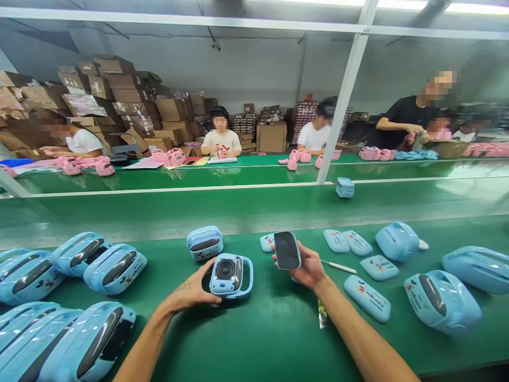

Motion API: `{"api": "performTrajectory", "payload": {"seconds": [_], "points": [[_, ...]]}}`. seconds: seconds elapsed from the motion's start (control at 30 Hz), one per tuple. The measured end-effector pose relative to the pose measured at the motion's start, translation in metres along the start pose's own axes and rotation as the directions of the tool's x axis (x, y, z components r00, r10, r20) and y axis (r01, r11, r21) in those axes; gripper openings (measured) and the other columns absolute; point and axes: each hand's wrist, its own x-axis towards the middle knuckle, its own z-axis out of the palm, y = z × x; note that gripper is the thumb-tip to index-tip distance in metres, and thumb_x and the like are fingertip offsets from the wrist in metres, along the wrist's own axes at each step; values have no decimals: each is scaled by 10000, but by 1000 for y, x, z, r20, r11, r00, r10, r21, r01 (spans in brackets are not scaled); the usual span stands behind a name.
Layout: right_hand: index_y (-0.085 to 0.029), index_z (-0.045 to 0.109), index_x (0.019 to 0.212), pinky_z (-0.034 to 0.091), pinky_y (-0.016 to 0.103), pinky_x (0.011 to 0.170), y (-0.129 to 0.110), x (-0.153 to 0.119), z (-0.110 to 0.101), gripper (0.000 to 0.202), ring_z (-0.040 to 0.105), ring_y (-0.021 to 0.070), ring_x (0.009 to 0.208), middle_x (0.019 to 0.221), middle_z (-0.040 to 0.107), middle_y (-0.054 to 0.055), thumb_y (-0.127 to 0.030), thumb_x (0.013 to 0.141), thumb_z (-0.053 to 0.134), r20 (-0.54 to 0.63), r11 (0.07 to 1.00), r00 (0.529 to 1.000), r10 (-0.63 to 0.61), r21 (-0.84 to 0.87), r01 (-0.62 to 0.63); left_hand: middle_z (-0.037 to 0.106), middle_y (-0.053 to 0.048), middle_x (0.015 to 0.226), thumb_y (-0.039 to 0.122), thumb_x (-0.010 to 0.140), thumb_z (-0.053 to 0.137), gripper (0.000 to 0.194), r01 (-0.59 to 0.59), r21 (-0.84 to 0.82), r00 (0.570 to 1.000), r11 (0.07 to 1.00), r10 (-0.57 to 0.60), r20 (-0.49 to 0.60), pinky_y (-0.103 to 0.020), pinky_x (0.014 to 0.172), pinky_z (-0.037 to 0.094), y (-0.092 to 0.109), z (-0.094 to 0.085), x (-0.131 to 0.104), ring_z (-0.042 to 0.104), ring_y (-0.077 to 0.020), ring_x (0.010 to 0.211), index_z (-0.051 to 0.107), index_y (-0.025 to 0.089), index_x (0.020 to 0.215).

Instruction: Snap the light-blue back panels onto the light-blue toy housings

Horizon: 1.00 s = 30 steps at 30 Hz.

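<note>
My left hand (pixel 193 291) is closed round the side of a light blue portable speaker (pixel 226 269) with a carry handle. Its end faces up, with a round black speaker cone showing. To the right, my right hand (pixel 310 269) grips a rounded end cover (pixel 287 250), its dark face towards me and a pale blue rim around it. The cover is held up off the table, apart from the speaker. Behind it lies another blue cover (pixel 267 243), partly hidden. A second blue speaker (pixel 204 243) stands just beyond my left hand.
Several blue speakers (pixel 115 269) crowd the left, and more (pixel 442 301) stand at right. Printed blue covers (pixel 366 298) lie near a white-handled thin tool (pixel 342 267). A stack of blue pieces (pixel 345 188) sits farther back. Co-workers (pixel 221 139) handle pink parts across the green bench.
</note>
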Motion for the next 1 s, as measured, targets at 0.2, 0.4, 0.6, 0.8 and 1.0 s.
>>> {"api": "performTrajectory", "payload": {"seconds": [0.2, 0.4, 0.6, 0.8, 1.0], "points": [[-137, 613, 1268, 587, 417, 801, 3, 2, 9, 455, 746, 235, 858, 1182, 732, 156, -451, 1008, 410, 39, 1000, 999, 5, 14, -5, 530, -104, 1469, 274, 509, 891, 994, -49, -307, 996, 950, 71, 61, -548, 1162, 328, 1, 24, 2, 463, -360, 1385, 440, 309, 1393], [-157, 576, 1311, 605, 402, 720, 5, 6, 10, 465, 752, 242, 839, 1114, 755, 150, -478, 1007, 431, 32, 999, 999, -16, 33, 15, 615, -84, 1410, 384, 630, 854, 858, 7, -751, 1000, 660, 4, 14, -532, 1163, 353, -16, 48, 8, 519, -372, 1346, 501, 315, 1410], [-201, 554, 1342, 617, 325, 610, 1, 8, 12, 445, 758, 209, 815, 1179, 740, 127, -480, 1019, 425, -10, 993, 998, -61, 100, 62, 658, -39, 1381, 768, 743, 608, 783, -107, -941, 992, 321, 101, -78, -516, 1170, 369, -3, 45, 44, 495, -321, 1386, 527, 359, 1406], [-148, 620, 1237, 615, 320, 567, -1, 17, 14, 448, 757, 227, 828, 1078, 767, 138, -498, 1005, 464, -116, 995, 990, -81, 47, 87, 755, -38, 1210, 588, 915, 542, 470, -26, -968, 999, 251, -20, -32, -628, 1104, 420, 10, 45, 75, 624, -322, 1250, 621, 337, 1306], [-209, 637, 1178, 597, 303, 553, 9, 35, 35, 431, 727, 223, 805, 980, 748, 63, -523, 884, 653, -155, 937, 964, -216, -309, 161, 762, -39, 1153, 385, 862, 714, 495, -45, -966, 951, 256, -284, -120, -492, 1036, 538, 15, 62, 70, 686, -268, 1151, 576, 288, 1327]]}}
